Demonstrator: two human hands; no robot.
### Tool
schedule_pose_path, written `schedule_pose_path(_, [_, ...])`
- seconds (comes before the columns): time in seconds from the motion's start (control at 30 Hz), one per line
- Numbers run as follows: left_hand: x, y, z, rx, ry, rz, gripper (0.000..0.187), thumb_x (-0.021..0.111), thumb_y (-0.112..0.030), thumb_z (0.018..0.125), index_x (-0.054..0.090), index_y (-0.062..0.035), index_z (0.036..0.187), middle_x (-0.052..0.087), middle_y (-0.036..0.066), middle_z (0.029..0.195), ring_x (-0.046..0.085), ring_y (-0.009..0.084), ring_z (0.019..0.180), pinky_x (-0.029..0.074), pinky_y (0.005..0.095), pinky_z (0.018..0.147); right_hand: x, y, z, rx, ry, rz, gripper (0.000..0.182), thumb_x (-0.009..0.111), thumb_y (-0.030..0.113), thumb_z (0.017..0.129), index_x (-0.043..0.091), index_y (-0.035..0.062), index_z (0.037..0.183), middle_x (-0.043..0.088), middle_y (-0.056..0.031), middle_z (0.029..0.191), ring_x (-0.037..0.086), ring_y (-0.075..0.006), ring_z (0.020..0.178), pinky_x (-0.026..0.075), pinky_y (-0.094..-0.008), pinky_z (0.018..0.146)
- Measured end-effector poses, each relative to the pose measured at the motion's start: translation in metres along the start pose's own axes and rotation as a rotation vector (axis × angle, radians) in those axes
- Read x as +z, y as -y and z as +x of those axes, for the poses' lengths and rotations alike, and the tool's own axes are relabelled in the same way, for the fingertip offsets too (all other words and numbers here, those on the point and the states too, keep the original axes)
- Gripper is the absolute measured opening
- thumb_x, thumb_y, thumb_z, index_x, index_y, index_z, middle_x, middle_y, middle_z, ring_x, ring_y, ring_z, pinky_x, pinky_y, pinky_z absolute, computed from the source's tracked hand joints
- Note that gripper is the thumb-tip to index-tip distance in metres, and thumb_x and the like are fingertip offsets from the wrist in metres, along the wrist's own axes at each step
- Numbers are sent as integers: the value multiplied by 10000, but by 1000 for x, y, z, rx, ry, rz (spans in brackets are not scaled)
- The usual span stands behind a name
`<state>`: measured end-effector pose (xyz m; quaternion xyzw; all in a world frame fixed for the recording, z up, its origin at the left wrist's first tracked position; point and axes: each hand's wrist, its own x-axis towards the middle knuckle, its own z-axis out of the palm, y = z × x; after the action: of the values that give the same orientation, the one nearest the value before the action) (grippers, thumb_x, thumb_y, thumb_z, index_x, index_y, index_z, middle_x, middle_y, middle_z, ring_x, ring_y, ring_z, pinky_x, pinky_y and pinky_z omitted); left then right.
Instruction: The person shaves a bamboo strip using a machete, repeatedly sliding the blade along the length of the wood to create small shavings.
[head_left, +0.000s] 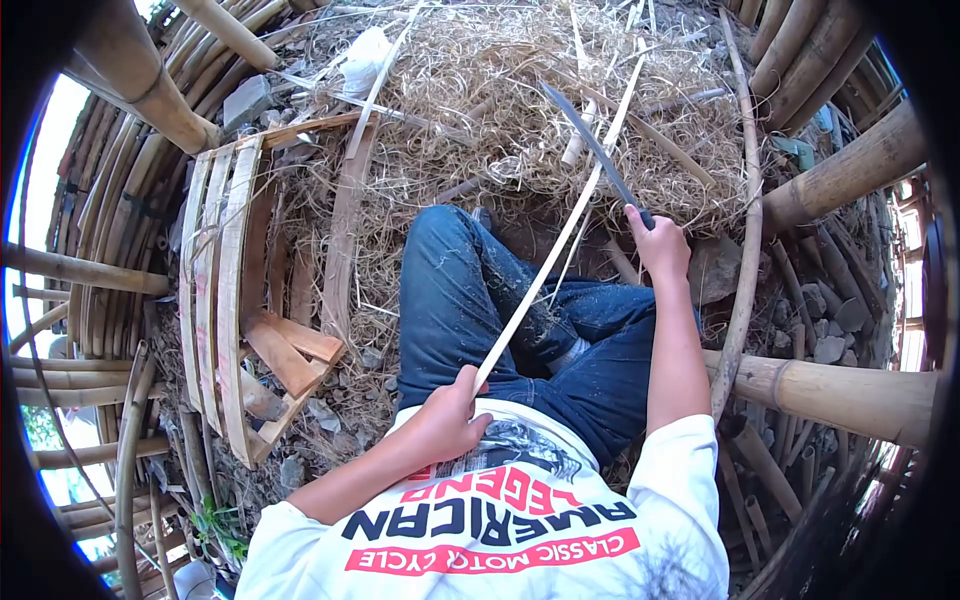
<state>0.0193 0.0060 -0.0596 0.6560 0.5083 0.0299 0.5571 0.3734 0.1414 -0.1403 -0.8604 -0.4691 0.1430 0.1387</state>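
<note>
My left hand (458,420) is closed round the near end of a long, pale bamboo strip (540,278), close to my waist. The strip slants up and away to the right, across my jeans and over the shavings. In my right hand (660,243) is the dark handle of a long knife (597,150). Its blade points forward and to the left, crossing the strip in this view. Both my legs (450,280) are folded in front of me, dusted with fine shavings.
A thick heap of curly shavings (480,90) covers the ground ahead. At the left stands a wooden slatted crate (235,290). Thick bamboo poles (830,395) jut in from the right, beside a thin curved pole (748,200). Stones (830,348) lie near them.
</note>
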Motion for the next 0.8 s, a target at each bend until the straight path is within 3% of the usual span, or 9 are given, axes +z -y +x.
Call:
schedule_pose_path(0.27, [-7, 3, 16, -58, 159, -211, 351, 696, -72, 830, 425, -18, 1047, 334, -32, 573, 318, 77, 523, 282, 267, 494, 46, 10, -90, -107, -59, 442, 605, 546, 543, 904, 629, -26, 716, 610, -249, 650, 637, -425, 689, 471, -462, 605])
schedule_pose_path(0.33, [-8, 2, 22, -64, 167, -196, 349, 693, -71, 829, 422, -19, 1042, 318, -45, 575, 318, 72, 521, 274, 263, 486, 51, 10, -128, -140, 69, 503, 580, 577, 519, 896, 573, -14, 668, 577, -224, 596, 604, -431, 622, 441, -472, 556])
schedule_pose_path(0.47, [-6, 3, 33, -43, 171, -242, 348, 692, -73, 819, 424, -17, 1035, 294, -65, 569, 283, 59, 511, 249, 269, 472, 28, 28, -191, -308, 212, 469, 510, 656, 536, 823, 600, 45, 698, 594, -185, 589, 628, -395, 617, 479, -457, 547])
schedule_pose_path(0.53, [-9, -1, 36, -72, 199, -161, 392, 698, -62, 808, 438, -3, 1096, 420, -41, 643, 418, 59, 581, 356, 256, 522, 17, 34, -208, -402, 239, 404, 537, 675, 577, 784, 596, 57, 680, 605, -151, 576, 635, -353, 558, 496, -422, 514])
schedule_pose_path(0.57, [-6, 5, 37, -72, 198, -153, 392, 698, -62, 808, 438, -3, 1096, 420, -41, 643, 418, 59, 581, 356, 256, 522, 10, 41, -215, -463, 226, 391, 545, 674, 586, 779, 593, 58, 671, 608, -145, 573, 637, -341, 549, 497, -410, 503])
schedule_pose_path(0.63, [5, 18, 39, -9, 215, -334, 467, 708, -62, 796, 437, 14, 1169, 539, 23, 815, 557, 93, 762, 463, 256, 665, 6, 45, -221, -571, 199, 348, 568, 668, 610, 770, 588, 60, 654, 610, -138, 566, 639, -314, 525, 496, -381, 473])
schedule_pose_path(0.67, [6, 22, 38, -11, 211, -335, 467, 708, -62, 796, 437, 14, 1169, 539, 23, 815, 557, 93, 762, 463, 256, 665, 4, 47, -222, -574, 201, 350, 568, 668, 610, 770, 588, 60, 654, 610, -138, 566, 639, -314, 525, 496, -381, 473])
schedule_pose_path(0.73, [1, 17, 35, -25, 214, -311, 519, 716, -71, 790, 431, 25, 1212, 568, 80, 994, 591, 145, 969, 486, 274, 824, 0, 50, -223, -603, 190, 343, 575, 666, 617, 767, 589, 58, 654, 607, -133, 562, 638, -306, 520, 492, -383, 468])
schedule_pose_path(0.8, [8, 23, 35, -6, 177, -367, 499, 719, -80, 789, 435, 22, 1187, 551, 57, 913, 573, 121, 873, 473, 263, 750, 5, 48, -220, -592, 185, 320, 577, 665, 621, 766, 593, 60, 654, 606, -127, 559, 636, -302, 515, 489, -382, 465])
